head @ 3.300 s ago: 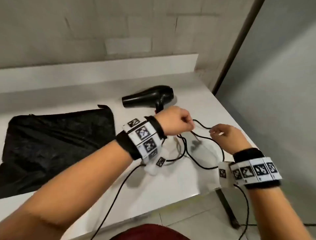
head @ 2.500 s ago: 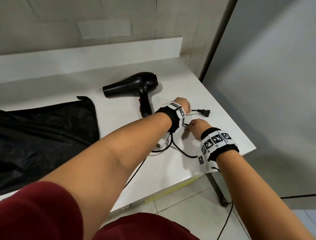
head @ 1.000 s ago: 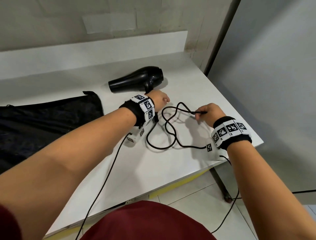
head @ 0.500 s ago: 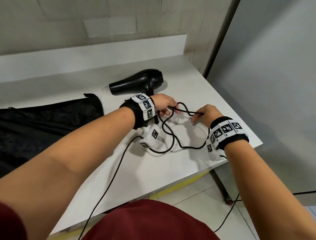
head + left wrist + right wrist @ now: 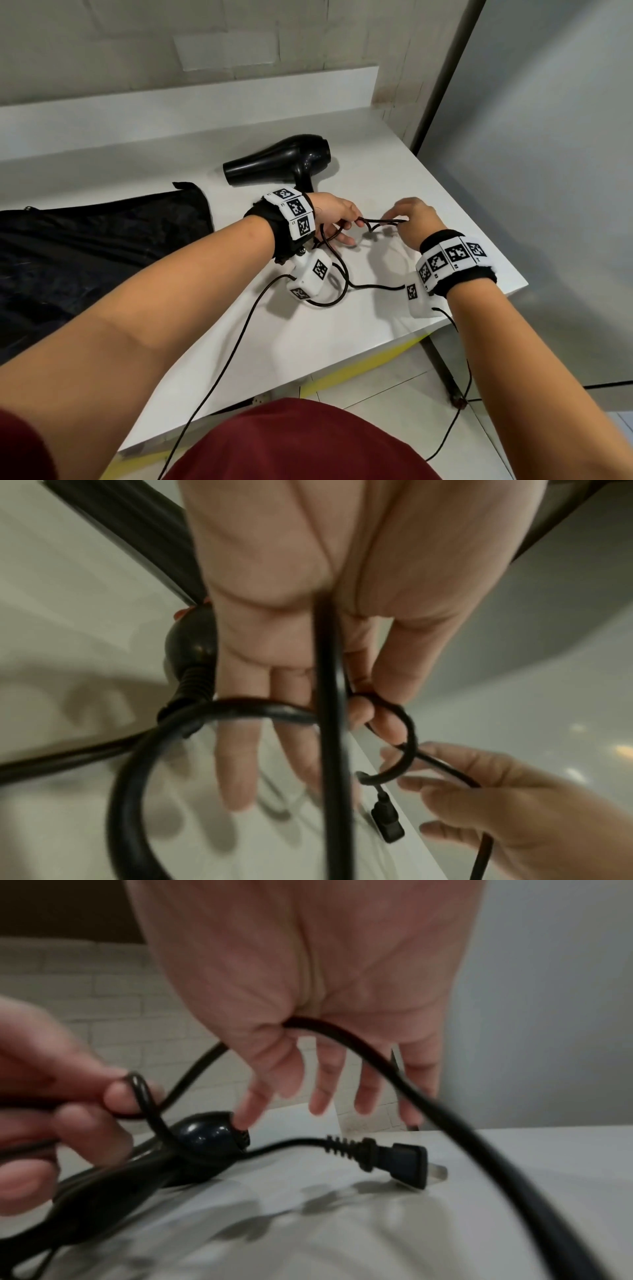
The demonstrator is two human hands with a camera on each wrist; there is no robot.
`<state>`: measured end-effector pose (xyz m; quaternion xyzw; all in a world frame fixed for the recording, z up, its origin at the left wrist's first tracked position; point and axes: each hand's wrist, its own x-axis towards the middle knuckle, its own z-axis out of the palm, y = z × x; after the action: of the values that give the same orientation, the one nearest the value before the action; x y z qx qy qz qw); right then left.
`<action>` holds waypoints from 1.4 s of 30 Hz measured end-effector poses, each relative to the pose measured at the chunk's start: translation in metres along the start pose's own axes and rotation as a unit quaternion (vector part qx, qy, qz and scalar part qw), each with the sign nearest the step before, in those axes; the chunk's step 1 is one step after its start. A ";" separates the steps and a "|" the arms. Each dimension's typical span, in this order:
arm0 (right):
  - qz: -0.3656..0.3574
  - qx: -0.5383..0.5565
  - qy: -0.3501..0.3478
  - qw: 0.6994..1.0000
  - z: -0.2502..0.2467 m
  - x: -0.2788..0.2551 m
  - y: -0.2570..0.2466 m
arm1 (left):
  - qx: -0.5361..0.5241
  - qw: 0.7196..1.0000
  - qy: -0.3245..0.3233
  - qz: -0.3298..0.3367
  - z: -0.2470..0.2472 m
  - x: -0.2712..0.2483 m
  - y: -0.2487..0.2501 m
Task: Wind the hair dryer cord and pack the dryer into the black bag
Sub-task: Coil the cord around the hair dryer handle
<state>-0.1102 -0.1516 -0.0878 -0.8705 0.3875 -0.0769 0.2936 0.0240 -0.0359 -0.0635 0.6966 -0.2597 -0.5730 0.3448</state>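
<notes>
The black hair dryer [image 5: 281, 161] lies on its side on the white table [image 5: 342, 342], nozzle pointing left. Its black cord [image 5: 380, 222] runs between both hands just above the table, and more loops [image 5: 342, 287] trail below the left wrist. My left hand [image 5: 349, 226] pinches a small cord loop [image 5: 394, 739] between thumb and forefinger, its other fingers [image 5: 240, 764] straight. My right hand [image 5: 394, 219] holds the cord [image 5: 342, 1037] at the thumb, close to the left hand. The plug [image 5: 394, 1161] lies on the table under the right hand. The black bag [image 5: 85, 260] lies flat at the left.
The table's right edge [image 5: 479, 240] and front edge [image 5: 308, 370] are close to my hands. A grey wall panel [image 5: 548, 171] stands to the right. Thin sensor cables [image 5: 219, 373] hang from both wrists over the front edge toward the tiled floor.
My hands have come closer together, the right hand moving left toward the left hand. The cord between them has lifted off the table into a short span.
</notes>
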 end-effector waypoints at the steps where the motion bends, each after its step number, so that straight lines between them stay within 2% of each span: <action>1: -0.012 0.011 0.000 1.000 -0.001 -0.001 -0.003 | 0.003 1.000 0.014 0.009 0.002 -0.001 -0.001; 3: -0.013 0.035 -0.052 0.998 -0.002 -0.004 -0.011 | 0.030 0.997 0.062 0.032 0.005 -0.001 -0.002; 5: -0.012 0.037 -0.094 0.995 0.000 -0.007 -0.018 | 0.033 0.995 0.077 0.049 0.007 0.003 -0.003; 7: -0.011 0.038 -0.059 0.997 0.002 -0.003 -0.016 | 0.005 0.997 0.068 0.037 0.007 0.003 -0.004; 11: 0.037 0.042 0.052 0.997 0.002 0.001 -0.004 | -0.076 0.996 0.050 -0.010 0.000 -0.001 -0.006; 14: 0.053 0.044 0.096 0.993 0.002 0.001 -0.003 | -0.103 0.989 0.110 -0.008 -0.003 0.000 -0.008; 18: 0.089 0.050 0.148 0.984 -0.003 0.000 0.003 | -0.118 0.970 0.206 0.048 -0.008 -0.001 -0.012; 22: 0.165 0.054 0.138 0.975 -0.009 0.001 0.019 | -0.035 0.969 0.242 0.034 -0.020 -0.012 -0.016; 24: 0.195 0.045 0.113 0.973 -0.011 0.000 0.025 | 0.028 0.972 0.234 0.017 -0.023 -0.019 -0.018; 27: 0.205 -0.028 0.057 0.977 -0.010 -0.002 0.026 | 0.088 0.973 0.214 -0.006 -0.024 -0.028 -0.021; 31: 0.161 -0.107 0.032 0.981 0.000 -0.004 0.004 | 0.157 0.966 0.206 -0.020 -0.019 -0.032 -0.024; 35: 0.009 -0.160 0.047 0.986 0.014 -0.007 -0.026 | 0.259 0.949 0.177 -0.011 -0.020 -0.030 -0.027; 36: -0.039 -0.148 0.018 0.988 0.017 -0.007 -0.031 | 0.286 0.942 0.176 -0.010 -0.020 -0.029 -0.029; 38: -0.117 -0.108 -0.093 0.983 0.026 -0.008 -0.039 | 0.303 0.935 0.181 -0.012 -0.019 -0.026 -0.033; 40: -0.149 -0.096 -0.202 0.963 0.034 -0.014 -0.046 | 0.308 0.931 0.194 -0.007 -0.021 -0.027 -0.034; 42: -0.147 -0.104 -0.281 0.943 0.039 -0.017 -0.047 | 0.291 0.932 0.218 0.000 -0.024 -0.030 -0.035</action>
<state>-0.0781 -0.0970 -0.0910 -0.9296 0.1628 0.1689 0.2841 0.0398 0.0128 -0.0699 0.8740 -0.3338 -0.3066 0.1751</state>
